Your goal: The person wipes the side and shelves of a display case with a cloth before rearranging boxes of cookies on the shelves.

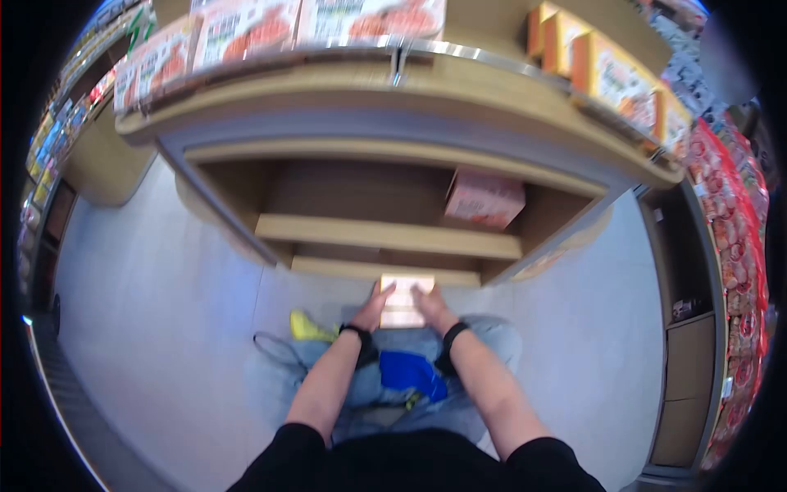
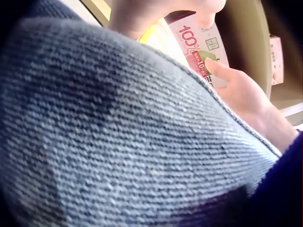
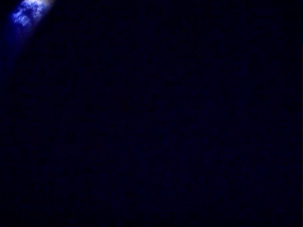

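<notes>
A pale pink and white box is held between both hands over the lap, in front of the low shelf. The left hand grips its left side, thumb on top; the right hand grips its right side the same way. In the left wrist view the box shows red and green print, with the left hand at the top and the right hand at its edge. Denim fabric fills much of that view. The right wrist view is almost wholly dark.
A wooden shelf unit stands ahead, with one pink box in its upper compartment. Pink boxes and orange boxes line the top. Red packages fill a rack at the right. A yellow-green item lies left of the hands.
</notes>
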Motion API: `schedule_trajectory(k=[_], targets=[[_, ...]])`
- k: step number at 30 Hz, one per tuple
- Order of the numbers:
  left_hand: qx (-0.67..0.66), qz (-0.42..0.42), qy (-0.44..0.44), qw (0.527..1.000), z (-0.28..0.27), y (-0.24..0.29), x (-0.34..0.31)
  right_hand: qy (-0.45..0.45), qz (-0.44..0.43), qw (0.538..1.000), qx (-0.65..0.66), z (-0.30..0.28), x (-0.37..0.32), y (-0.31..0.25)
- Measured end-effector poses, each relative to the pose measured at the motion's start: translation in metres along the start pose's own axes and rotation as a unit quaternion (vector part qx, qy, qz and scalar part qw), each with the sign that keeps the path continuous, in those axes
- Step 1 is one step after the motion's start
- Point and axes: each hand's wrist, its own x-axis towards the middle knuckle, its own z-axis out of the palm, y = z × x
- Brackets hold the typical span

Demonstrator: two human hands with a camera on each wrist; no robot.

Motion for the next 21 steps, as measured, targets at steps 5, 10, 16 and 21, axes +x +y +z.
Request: schedule_trajectory(k=[5,10,16,21], targets=[[-0.010,-0.016,-0.047,0.999,0.003,0.010,-0.012,-0.063,0.155,0.972,0.165,-0.007,-0.015,-0.035],[0.000,0.012,-0.030,0.999,-0.013,0.001,-0.009,-0.107,0.154,0.979,0.080,-0.012,-0.019,-0.046],[-0.019,0.018,-0.008,1.000,-0.006,0.015,-0.023,-0.164,0.114,0.974,0.106,-0.016,-0.024,-0.049],[0.020,0.071,-0.060,0.995,0.023,0.029,-0.043,-0.082,0.007,0.996,0.034,-0.016,-0.080,-0.099]])
